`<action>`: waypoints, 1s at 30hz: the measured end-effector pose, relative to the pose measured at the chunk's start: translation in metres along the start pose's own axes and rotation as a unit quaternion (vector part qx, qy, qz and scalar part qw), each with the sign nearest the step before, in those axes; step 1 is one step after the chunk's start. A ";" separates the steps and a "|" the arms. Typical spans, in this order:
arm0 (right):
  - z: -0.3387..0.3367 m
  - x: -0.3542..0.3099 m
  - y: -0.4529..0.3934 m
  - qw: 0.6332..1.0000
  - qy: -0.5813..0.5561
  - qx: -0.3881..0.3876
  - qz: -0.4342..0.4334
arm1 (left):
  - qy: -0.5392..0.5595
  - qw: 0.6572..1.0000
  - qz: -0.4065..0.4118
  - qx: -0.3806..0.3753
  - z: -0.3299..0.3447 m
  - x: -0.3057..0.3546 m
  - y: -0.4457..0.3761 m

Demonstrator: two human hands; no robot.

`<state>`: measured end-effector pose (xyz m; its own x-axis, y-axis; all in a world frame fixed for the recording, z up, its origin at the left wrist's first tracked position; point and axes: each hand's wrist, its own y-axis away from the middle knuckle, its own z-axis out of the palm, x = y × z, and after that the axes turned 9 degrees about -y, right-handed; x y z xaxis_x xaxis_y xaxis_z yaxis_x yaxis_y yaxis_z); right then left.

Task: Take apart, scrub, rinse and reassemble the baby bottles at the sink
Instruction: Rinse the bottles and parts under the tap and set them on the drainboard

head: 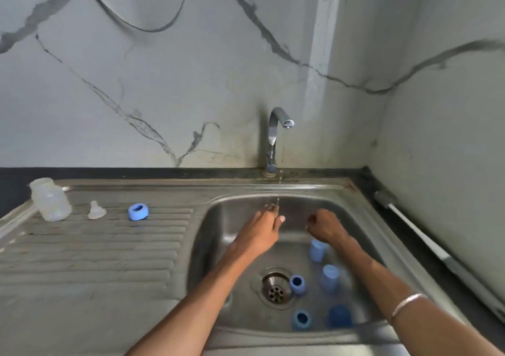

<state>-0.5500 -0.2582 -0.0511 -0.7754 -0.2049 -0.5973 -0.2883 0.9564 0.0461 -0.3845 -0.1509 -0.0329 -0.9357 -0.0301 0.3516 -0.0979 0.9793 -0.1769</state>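
I see L hand (pixel 263 225) w/ fingers straight under the tap (pixel 276 137) trickle, R hand (pixel 325 225) curled, empty, both over steel sink (pixel 218 219). Blue caps (pixel 317 250) just below R hand; bottle (pixel 50 199), teat (pixel 96 210), ring (pixel 138 212) far left of L on drainboard (pixel 95 246). Marble wall (pixel 164 82) behind.

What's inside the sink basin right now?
In the sink basin: five blue bottle parts around the drain, plus the left hand under the trickling tap and the right hand. The forearms cover whatever lies beneath them.
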 end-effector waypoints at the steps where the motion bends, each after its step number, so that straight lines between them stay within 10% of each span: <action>1: -0.001 0.007 -0.002 1.000 0.013 -0.006 0.011 | 0.001 1.000 0.004 -0.011 0.004 0.010 -0.003; 17: 0.024 0.058 -0.017 0.990 0.118 -0.058 0.048 | -0.010 0.994 -0.029 -0.107 0.049 0.038 -0.028; 30: 0.003 -0.010 -0.005 0.989 -0.140 0.038 -0.012 | 0.014 0.993 -0.101 -0.063 0.023 -0.010 -0.017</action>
<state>-0.5393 -0.2602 -0.0474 -0.5805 -0.1718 -0.7959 -0.2527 0.9672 -0.0246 -0.3815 -0.1722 -0.0545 -0.8913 -0.2251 0.3936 -0.2379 0.9711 0.0166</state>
